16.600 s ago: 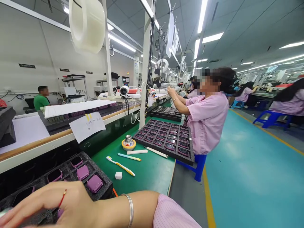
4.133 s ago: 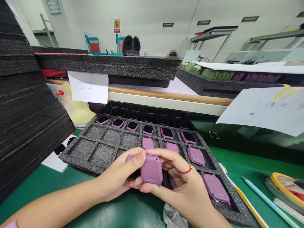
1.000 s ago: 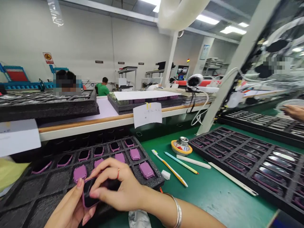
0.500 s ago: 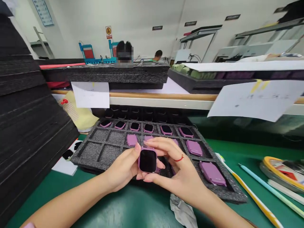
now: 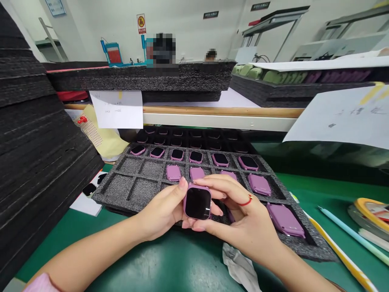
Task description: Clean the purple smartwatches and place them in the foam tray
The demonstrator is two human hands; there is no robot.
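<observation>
A purple-cased smartwatch without a strap [image 5: 198, 202] is held between both hands, its black screen facing me. My left hand [image 5: 162, 209] pinches its left side, with the thumb at the upper left corner. My right hand [image 5: 243, 215] grips the right side, fingers along the top edge and thumb at the lower edge. Behind and below the hands lies a dark grey foam tray [image 5: 121, 198] with compartments. Its far row holds watches screen up, such as one watch [image 5: 220, 159]. Nearer ones lie with purple backs up, like the watch at the right [image 5: 285, 220]. My hands hide part of the tray.
Stacked black foam trays [image 5: 39, 134] rise at the left. A shelf edge [image 5: 212, 119] with hanging paper sheets crosses behind. A grey cloth [image 5: 240, 265] lies below my right hand. A toothbrush [image 5: 340, 247], a light blue stick [image 5: 349, 229] and a tape roll [image 5: 367, 215] lie right.
The view has shifted, so the tray and shelf sit a little higher in the picture. Both hands keep their hold on the smartwatch, which appears slightly farther right and larger.
</observation>
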